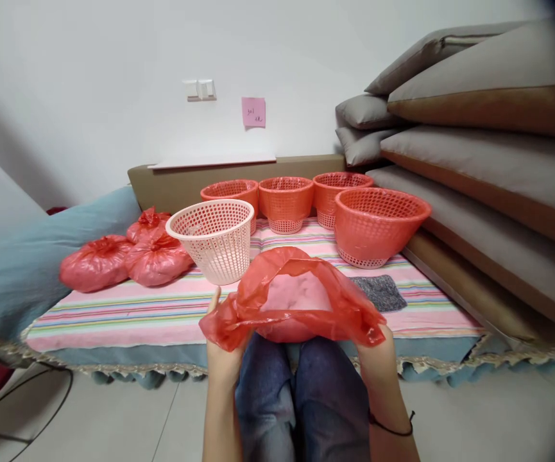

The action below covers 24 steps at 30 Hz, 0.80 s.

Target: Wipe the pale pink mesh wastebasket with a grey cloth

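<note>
A red plastic bag [344, 301] spreads wide with its mouth open in front of my knees. Inside it lies something pale pink and soft-looking [296, 292]; its kind is hard to make out. My left hand [224, 346] grips the bag's left side, thumb pointing up. The opposite side is held by my right hand [378, 350], its fingers partly covered by the plastic. Just beyond the bag stands a white perforated plastic basket [222, 256]. A dark grey folded cloth [380, 292] lies to the bag's right.
Several tied red bags [99, 263] rest on the left of the striped cloth [128, 321]. Red-lined baskets [285, 199] stand at the back, another [378, 231] nearer on the right. Grey cushions [489, 160] are stacked at right; a wire stand [60, 410] is at lower left.
</note>
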Motion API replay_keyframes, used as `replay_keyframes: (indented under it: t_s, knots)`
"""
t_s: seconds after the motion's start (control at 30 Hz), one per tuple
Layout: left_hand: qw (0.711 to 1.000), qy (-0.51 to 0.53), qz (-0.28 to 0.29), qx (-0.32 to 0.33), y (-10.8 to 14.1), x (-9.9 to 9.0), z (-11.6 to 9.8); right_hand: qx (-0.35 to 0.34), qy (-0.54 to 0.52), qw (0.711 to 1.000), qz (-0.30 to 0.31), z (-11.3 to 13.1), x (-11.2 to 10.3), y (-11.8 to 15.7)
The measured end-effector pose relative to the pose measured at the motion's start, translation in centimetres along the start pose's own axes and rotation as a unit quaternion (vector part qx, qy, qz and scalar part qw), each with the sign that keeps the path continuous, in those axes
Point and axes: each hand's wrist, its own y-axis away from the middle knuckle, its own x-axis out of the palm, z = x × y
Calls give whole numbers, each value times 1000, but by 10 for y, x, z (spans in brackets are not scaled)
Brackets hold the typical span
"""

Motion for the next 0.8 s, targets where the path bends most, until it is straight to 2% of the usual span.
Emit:
replay_keyframes:
  t_s: [0.1,0.23,0.3,0.4,0.5,0.53,0.6,0.67,0.8]
  knots:
    - [999,1,42,-5,-4,-6,2,-34,16,999,-17,10,-3,1]
    - [996,20,86,30,0,-5,-4,-144,63,987,16,32,6,12]
    - [996,37,73,48,2,0,-10,-141,20,989,26,40,11,16]
    - [997,58,14,43,-6,9,-22,-110,-41,993,-10,43,13,12]
    - [995,41,-45,81,-34,17,-39,-101,12,993,-67,45,8,-14]
    - [994,28,-47,98,-47,19,-46,-103,44,991,-70,47,5,-27]
    - [990,1,-40,134,-77,21,-61,-119,102,987,-39,56,1,-55]
    - [985,-32,-32,169,-107,21,-76,-150,144,978,17,71,-1,-85]
    - [984,-52,1,172,-156,13,-107,-216,238,943,91,112,-4,-135]
